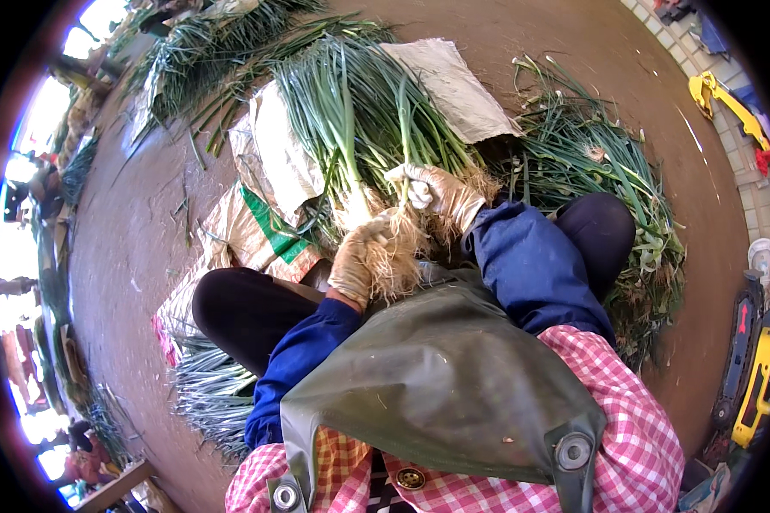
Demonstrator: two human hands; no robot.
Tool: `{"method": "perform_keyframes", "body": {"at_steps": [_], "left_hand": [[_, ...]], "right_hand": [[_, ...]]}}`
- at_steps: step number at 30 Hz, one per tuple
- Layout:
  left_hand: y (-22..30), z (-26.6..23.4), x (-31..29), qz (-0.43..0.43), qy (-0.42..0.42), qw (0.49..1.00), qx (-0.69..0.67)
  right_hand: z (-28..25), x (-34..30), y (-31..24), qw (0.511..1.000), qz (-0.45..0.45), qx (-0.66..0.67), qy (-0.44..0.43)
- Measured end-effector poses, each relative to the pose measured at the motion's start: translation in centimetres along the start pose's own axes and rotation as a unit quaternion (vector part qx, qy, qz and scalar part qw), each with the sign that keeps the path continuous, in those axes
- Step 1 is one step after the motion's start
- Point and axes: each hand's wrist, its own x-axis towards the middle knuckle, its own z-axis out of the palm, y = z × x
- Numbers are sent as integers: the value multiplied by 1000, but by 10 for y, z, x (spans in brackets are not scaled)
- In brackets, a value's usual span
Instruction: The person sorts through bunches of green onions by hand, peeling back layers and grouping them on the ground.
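Note:
Both my hands wear pale, soiled work gloves. My left hand (358, 263) is closed round the white lower ends of some spring onions, whose stringy roots (395, 265) hang out beside it over my apron. With its fingers curled, my right hand (447, 195) grips a spring onion stalk (405, 128) just above the roots. Beyond both hands lies a thick heap of spring onions (334, 94), green leaves pointing away from me and root ends toward me. Part of each hand's grip is hidden by roots and fingers.
Pale woven sacking (453, 85) lies under and beside the heap. More green leafy stalks (586, 154) are piled at the right, with trimmed onions (210, 389) at lower left. A printed sack (261, 227) sits by my left knee. Yellow tool-like objects (755, 385) stand along the right edge.

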Motion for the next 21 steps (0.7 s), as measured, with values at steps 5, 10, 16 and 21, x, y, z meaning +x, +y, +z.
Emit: {"method": "perform_keyframes", "body": {"at_steps": [5,10,16,21], "left_hand": [[-14,80,-15,-93,-2,992,-86],[-16,76,-16,-76,44,994,71],[-23,73,-5,-11,114,976,183],[-25,76,0,1,172,978,116]], "right_hand": [[-9,-14,3,999,7,-23,47],[-4,-16,-9,968,77,-216,98],[23,-17,5,754,111,-617,194],[49,-25,13,648,-41,-730,214]]}}
